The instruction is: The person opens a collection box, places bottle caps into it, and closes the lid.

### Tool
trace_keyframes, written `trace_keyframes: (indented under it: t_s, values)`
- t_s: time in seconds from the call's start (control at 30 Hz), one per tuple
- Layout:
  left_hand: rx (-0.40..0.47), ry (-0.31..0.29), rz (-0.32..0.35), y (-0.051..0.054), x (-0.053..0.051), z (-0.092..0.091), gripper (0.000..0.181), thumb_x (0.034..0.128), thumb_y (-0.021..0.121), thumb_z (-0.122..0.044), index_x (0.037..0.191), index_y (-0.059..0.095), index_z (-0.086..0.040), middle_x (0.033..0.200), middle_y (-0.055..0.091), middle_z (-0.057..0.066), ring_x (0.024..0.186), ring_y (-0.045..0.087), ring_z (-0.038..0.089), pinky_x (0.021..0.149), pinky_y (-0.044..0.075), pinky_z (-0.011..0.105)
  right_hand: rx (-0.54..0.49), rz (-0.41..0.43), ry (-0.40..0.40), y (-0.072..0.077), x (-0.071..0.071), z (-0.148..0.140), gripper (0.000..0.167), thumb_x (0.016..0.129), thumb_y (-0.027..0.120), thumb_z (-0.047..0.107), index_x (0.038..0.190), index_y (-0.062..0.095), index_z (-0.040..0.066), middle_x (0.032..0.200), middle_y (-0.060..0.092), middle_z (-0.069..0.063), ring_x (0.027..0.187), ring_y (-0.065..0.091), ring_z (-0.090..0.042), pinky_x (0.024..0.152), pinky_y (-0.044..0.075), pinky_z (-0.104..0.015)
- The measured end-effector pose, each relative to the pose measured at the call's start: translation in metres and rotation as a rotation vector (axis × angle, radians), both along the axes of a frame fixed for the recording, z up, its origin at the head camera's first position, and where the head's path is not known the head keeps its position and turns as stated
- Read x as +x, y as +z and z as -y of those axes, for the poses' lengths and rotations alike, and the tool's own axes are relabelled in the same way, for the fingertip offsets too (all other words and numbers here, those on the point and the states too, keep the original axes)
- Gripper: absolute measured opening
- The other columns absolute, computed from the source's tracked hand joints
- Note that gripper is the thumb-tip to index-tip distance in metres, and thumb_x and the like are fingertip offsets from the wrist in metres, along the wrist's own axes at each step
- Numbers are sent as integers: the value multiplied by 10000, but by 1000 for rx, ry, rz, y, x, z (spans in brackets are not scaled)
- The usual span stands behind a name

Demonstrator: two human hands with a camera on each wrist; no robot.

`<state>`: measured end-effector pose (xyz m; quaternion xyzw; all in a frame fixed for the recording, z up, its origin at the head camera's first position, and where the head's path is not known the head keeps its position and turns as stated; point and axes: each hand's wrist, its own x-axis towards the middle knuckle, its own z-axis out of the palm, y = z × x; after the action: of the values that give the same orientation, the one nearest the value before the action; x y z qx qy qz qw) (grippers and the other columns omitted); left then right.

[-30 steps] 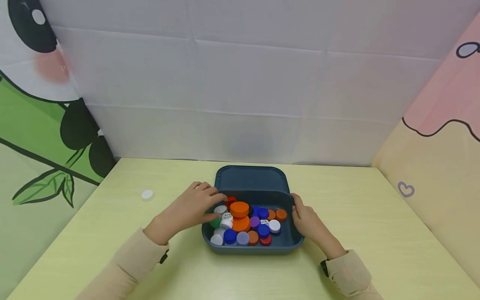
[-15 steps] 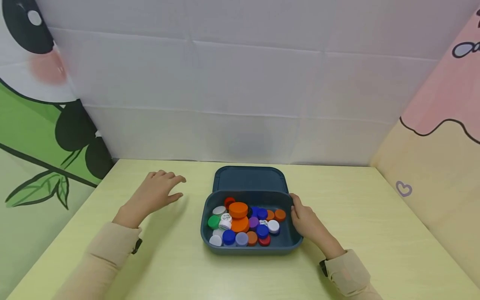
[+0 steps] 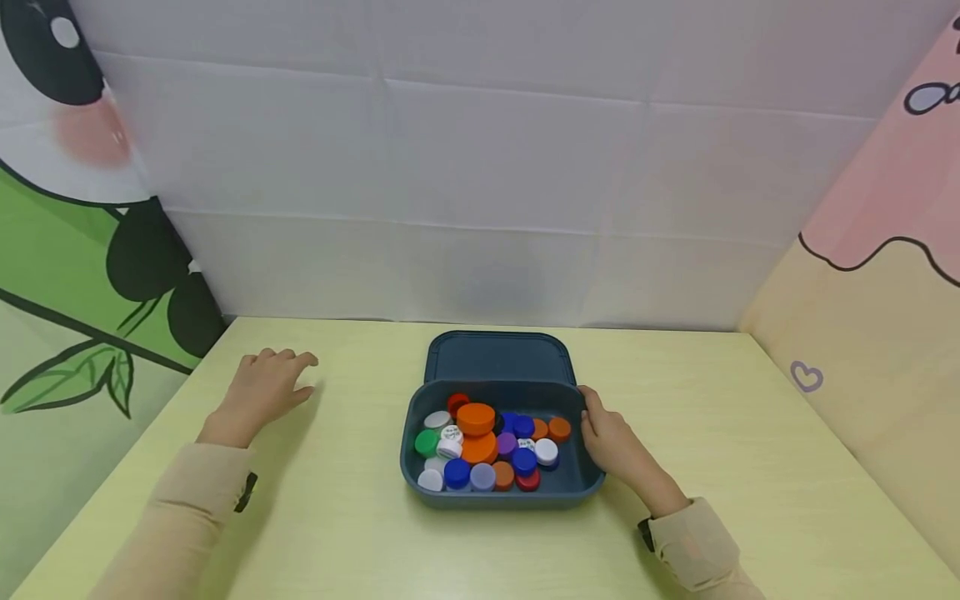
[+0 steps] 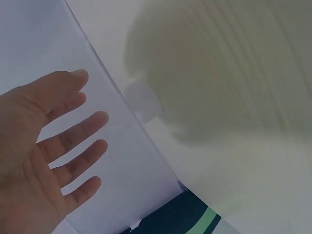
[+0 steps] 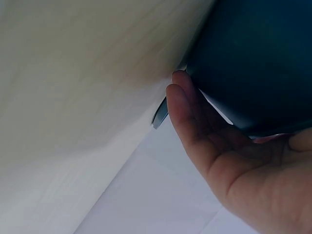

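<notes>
A dark blue box (image 3: 592,454) stands on the table, holding several bottle caps (image 3: 477,448) in orange, blue, white, green, red and purple. My right hand (image 3: 621,442) grips its right side, thumb at the rim; the right wrist view shows the fingers (image 5: 181,105) against the outer wall. Far to the left, my left hand (image 3: 258,396) hovers over the table with fingers spread and nothing between them. A pale round cap (image 4: 143,101) lies on the table in the left wrist view; from the head camera the hand hides it.
Behind the box lies its dark blue lid (image 3: 498,357). A white cloth wall (image 3: 487,167) closes off the far table edge, with printed panels at left (image 3: 75,283) and right (image 3: 885,333).
My left hand has left the caps in the box and moved left across the table, over the lone white cap. The right hand has kept its place on the box.
</notes>
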<state>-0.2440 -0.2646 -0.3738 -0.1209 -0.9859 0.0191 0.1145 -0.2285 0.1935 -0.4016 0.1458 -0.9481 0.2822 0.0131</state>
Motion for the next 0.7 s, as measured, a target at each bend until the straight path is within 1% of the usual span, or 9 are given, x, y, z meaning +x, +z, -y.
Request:
trace_keyframes:
  t_s: [0.1,0.23,0.37,0.53,0.7]
  values:
    - [10,27,8,-1,0,8,371,761,706,-191,1092,599,-63,911,628,163,808,543,390,691,399,556,4,0,-1,-1,-1,0,393,946,375,73,1322,326,-34,1101,579,-312,823,634,-301,680,516,-416]
    - [27,54,57,-5,0,16,364,777,685,-209,1096,587,-65,936,621,184,806,540,403,689,395,568,4,-5,-2,-2,-2,0,391,946,375,74,1320,329,-31,1090,583,-309,809,633,-297,666,515,-410]
    - [41,68,102,-10,-1,22,360,788,675,-203,1105,581,-61,944,618,195,794,534,403,671,393,564,4,-5,-4,-3,-3,0,390,946,375,74,1320,330,-29,1075,589,-304,785,627,-283,650,509,-399]
    - [47,69,116,-17,-3,25,327,783,672,-170,1078,592,-55,903,624,186,737,529,368,634,392,541,6,-2,-6,-3,-3,0,392,945,376,73,1321,330,-28,1045,596,-301,752,616,-266,631,501,-386]
    - [43,72,124,-23,-5,27,304,780,671,-153,1058,600,-52,879,635,179,710,533,344,622,394,529,8,-2,-8,-4,-3,0,392,946,377,75,1321,331,-29,1072,588,-308,783,627,-282,649,510,-399]
